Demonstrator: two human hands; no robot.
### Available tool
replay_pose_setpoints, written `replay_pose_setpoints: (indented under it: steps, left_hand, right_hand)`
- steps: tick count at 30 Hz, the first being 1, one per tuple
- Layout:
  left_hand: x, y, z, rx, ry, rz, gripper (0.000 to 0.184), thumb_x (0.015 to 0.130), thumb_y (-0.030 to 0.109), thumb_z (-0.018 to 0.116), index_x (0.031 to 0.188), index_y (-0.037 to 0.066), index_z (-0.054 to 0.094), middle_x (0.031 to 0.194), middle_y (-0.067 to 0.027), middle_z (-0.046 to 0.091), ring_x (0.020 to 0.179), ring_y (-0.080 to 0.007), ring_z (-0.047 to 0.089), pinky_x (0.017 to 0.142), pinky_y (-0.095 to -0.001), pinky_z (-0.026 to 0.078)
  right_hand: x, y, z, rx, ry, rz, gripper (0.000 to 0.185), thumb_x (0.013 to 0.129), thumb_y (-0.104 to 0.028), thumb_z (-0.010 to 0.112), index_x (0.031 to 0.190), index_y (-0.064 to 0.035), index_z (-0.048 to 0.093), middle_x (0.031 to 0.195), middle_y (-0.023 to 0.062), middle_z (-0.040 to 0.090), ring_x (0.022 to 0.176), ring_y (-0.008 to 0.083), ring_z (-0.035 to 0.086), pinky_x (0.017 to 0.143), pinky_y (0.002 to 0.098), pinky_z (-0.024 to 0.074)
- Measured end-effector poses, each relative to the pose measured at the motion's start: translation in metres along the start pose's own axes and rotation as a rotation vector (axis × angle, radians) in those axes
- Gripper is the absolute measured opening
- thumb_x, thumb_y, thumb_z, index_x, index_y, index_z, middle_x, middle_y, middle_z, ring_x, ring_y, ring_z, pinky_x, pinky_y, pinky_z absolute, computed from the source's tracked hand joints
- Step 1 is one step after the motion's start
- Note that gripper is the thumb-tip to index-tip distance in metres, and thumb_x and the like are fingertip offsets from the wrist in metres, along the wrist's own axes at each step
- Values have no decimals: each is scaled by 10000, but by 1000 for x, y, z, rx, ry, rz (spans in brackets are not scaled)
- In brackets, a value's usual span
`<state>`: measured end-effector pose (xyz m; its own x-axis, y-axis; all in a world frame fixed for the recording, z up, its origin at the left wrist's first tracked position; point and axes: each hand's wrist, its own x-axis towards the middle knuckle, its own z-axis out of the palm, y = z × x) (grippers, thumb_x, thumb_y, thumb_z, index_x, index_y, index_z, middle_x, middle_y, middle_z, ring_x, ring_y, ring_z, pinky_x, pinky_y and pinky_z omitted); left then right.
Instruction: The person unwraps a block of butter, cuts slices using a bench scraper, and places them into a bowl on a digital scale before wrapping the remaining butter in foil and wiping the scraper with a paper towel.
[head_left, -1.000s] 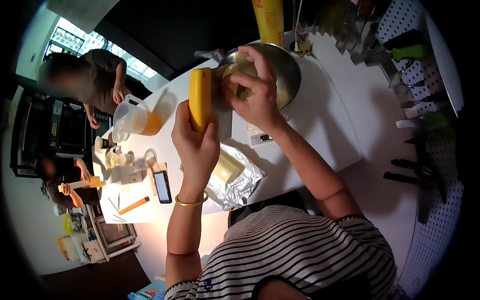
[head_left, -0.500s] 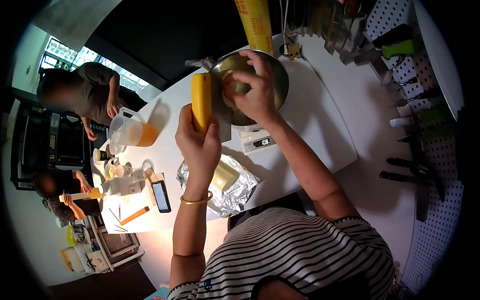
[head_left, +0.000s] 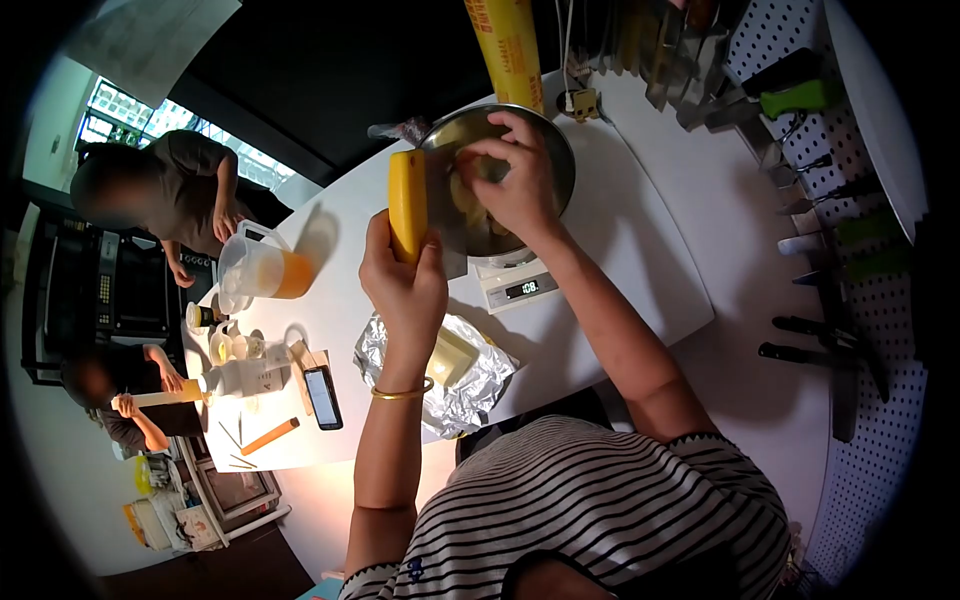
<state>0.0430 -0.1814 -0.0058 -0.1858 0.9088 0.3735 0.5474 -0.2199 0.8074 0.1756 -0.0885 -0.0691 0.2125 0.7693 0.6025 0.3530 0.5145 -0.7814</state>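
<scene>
My left hand (head_left: 403,280) grips the yellow handle of a dough scraper (head_left: 408,208); its grey metal blade stands upright at the near-left rim of a steel mixing bowl (head_left: 566,170). Over the bowl is my right hand (head_left: 515,185), thumb and fingers curved but apart, with no piece visible between them. Pale pieces of butter (head_left: 468,203) show below its fingertips, partly hidden by the hand. The bowl rests on a white digital scale (head_left: 520,288) reading about 108. Below my left wrist, a butter block (head_left: 452,358) lies on crumpled foil (head_left: 480,395).
A phone (head_left: 322,397) and a jug of orange liquid (head_left: 278,272) are on the white table (head_left: 640,270). Behind the bowl stands a yellow cling-film box (head_left: 507,50). Knives hang at right. Two people (head_left: 190,190) are across the table, one holding a yellow-and-white tube.
The pale butter near my right fingertips has dropped away from the blade into the bowl, and those fingers have loosened. My left hand still holds the scraper, shifted slightly right and down.
</scene>
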Motion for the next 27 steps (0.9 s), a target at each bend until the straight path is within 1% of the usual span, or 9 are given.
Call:
replay_pose_setpoints:
  steps: [2, 4, 7, 11, 13, 21, 24, 26, 27]
  left_hand:
    - [5, -6, 4, -82, 93, 143, 219, 752, 16, 607, 948, -8, 512, 647, -109, 515, 551, -157, 489, 552, -280, 425]
    - [9, -2, 0, -37, 77, 137, 221, 754, 16, 605, 951, -6, 509, 642, -108, 512, 549, -159, 490, 551, -283, 426]
    - [7, 3, 0, -4, 66, 145, 216, 756, 18, 604, 947, -4, 506, 635, -103, 509, 545, -161, 487, 547, -283, 423]
    - [7, 7, -1, -67, 60, 104, 201, 761, 21, 611, 932, -9, 510, 631, -89, 509, 540, -149, 473, 537, -272, 412]
    - [6, 8, -1, -66, 66, 117, 197, 764, 21, 613, 931, -12, 513, 633, -86, 510, 541, -142, 468, 535, -268, 409]
    - [1, 3, -3, -65, 78, 100, 187, 772, 22, 617, 926, -22, 521, 631, -81, 506, 536, -131, 460, 531, -261, 406]
    - [-1, 2, -4, -69, 63, 61, 202, 775, 20, 615, 941, -19, 507, 686, -72, 512, 590, -121, 474, 563, -251, 413]
    - [3, 8, -8, -228, 162, 197, 239, 780, 19, 613, 979, -14, 486, 767, -62, 507, 670, -108, 484, 612, -240, 421]
    - [7, 13, -16, -245, 157, 225, 256, 780, 8, 596, 999, -8, 463, 820, -55, 491, 722, -103, 481, 650, -233, 422]
  right_hand:
    - [-1, -12, -7, 37, 29, -76, 179, 604, -145, 757, 777, -155, 710, 1190, 95, 505, 1095, 292, 474, 890, 409, 396]
    - [-2, -19, -11, 72, 46, -142, 195, 601, -145, 763, 789, -153, 714, 1210, 103, 497, 1097, 288, 472, 898, 405, 392]
    - [-1, -22, -11, -47, 24, -230, 181, 594, -141, 765, 768, -139, 714, 1264, 98, 469, 1087, 284, 478, 917, 389, 379]
    - [1, -26, -11, -69, 33, -241, 158, 588, -133, 757, 739, -131, 709, 1256, 98, 476, 1073, 284, 489, 917, 389, 383]
    - [2, -26, -11, -81, 43, -242, 183, 558, -76, 767, 725, -109, 700, 1260, 93, 489, 1093, 275, 480, 902, 372, 419]
    - [0, -17, -8, -73, 7, -221, 163, 564, -76, 763, 708, -97, 691, 1218, 90, 514, 1051, 265, 507, 872, 366, 434]
    - [-2, -9, -8, -110, 2, -208, 152, 580, -71, 753, 716, -93, 689, 1206, 87, 522, 1021, 259, 523, 859, 359, 439]
    - [-6, 3, -10, -140, 13, -204, 145, 590, -66, 746, 721, -92, 689, 1201, 84, 528, 998, 252, 536, 851, 354, 442]
    - [-11, 13, -11, -105, 42, -99, 117, 601, -86, 736, 706, -103, 686, 1162, 84, 537, 955, 264, 545, 834, 355, 445]
